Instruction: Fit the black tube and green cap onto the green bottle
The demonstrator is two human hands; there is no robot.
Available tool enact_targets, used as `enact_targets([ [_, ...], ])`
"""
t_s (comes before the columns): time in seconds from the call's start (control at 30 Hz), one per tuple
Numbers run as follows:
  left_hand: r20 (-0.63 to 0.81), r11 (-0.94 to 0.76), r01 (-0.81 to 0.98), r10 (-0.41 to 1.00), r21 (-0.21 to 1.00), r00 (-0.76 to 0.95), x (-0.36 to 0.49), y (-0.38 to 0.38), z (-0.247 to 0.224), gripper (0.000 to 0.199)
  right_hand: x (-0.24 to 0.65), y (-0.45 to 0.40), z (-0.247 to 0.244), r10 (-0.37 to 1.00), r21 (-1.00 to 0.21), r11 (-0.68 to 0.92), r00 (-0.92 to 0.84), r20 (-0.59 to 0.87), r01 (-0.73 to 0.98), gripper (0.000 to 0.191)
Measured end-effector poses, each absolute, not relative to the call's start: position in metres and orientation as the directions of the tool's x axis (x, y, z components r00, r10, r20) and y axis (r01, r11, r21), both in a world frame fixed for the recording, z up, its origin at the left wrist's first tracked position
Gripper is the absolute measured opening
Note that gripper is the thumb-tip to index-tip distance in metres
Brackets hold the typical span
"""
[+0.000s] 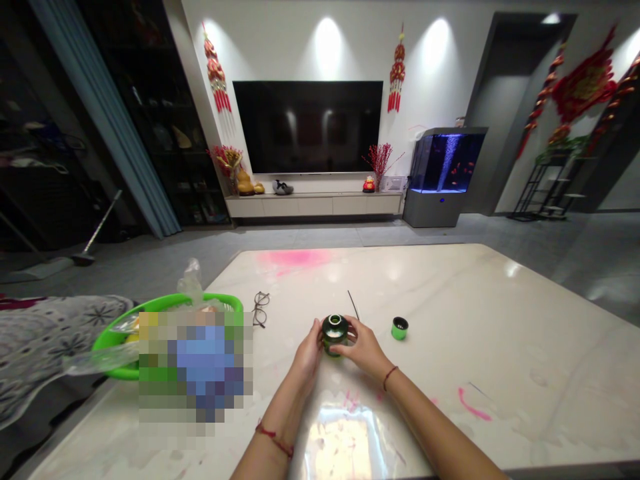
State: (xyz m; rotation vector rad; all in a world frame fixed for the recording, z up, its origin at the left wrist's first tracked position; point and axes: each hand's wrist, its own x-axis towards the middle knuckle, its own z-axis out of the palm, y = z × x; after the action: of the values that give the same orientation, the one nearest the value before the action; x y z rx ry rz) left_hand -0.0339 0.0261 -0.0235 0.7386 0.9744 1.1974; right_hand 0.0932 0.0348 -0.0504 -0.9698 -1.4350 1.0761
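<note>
A dark green glass bottle (335, 331) with a round open mouth stands on the white marble table between my hands. My left hand (309, 350) lies along its left side, the fingers curved against the glass. From the right, my right hand (364, 345) wraps thumb and fingers round the bottle. A small green cap (399, 329) with a dark inside sits on the table to the right of my right hand. Just behind the bottle lies a thin black stick (353, 304).
Eyeglasses (261, 309) lie left of the bottle. A green basket (239, 307) with plastic bags stands at the table's left side, partly behind a pixelated patch. Pink stains (473, 405) mark the tabletop (530, 347). A television and a fish tank are farther back.
</note>
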Motion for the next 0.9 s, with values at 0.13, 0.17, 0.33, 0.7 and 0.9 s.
enact_targets([
  [0.13, -0.237, 0.256, -0.392, 0.967, 0.884, 0.096, -0.034, 0.025, -0.023, 0.043, 0.093, 0.035, -0.053, 0.959, -0.964, 0.262, -0.126, 0.255, 0.044, 0.056],
  [0.17, -0.238, 0.259, -0.396, 0.966, 0.881, 0.103, -0.034, 0.025, -0.022, 0.044, 0.093, 0.035, -0.054, 0.959, -0.964, 0.263, -0.124, 0.255, 0.051, 0.056],
  [0.33, -0.247, 0.275, -0.412, 0.961, 0.868, 0.122, -0.032, 0.023, -0.018, 0.044, 0.094, 0.036, -0.057, 0.959, -0.963, 0.262, -0.125, 0.253, 0.063, 0.055],
  [0.7, -0.237, 0.275, -0.361, 0.961, 0.891, 0.145, -0.033, 0.025, -0.017, 0.045, 0.096, 0.037, -0.054, 0.965, -0.971, 0.222, -0.164, 0.206, 0.091, 0.059],
  [0.9, -0.29, 0.301, -0.42, 0.952, 0.856, 0.092, -0.037, 0.027, -0.01, 0.044, 0.1, 0.04, -0.053, 0.954, -0.986, 0.122, -0.26, 0.147, -0.11, 0.063],
])
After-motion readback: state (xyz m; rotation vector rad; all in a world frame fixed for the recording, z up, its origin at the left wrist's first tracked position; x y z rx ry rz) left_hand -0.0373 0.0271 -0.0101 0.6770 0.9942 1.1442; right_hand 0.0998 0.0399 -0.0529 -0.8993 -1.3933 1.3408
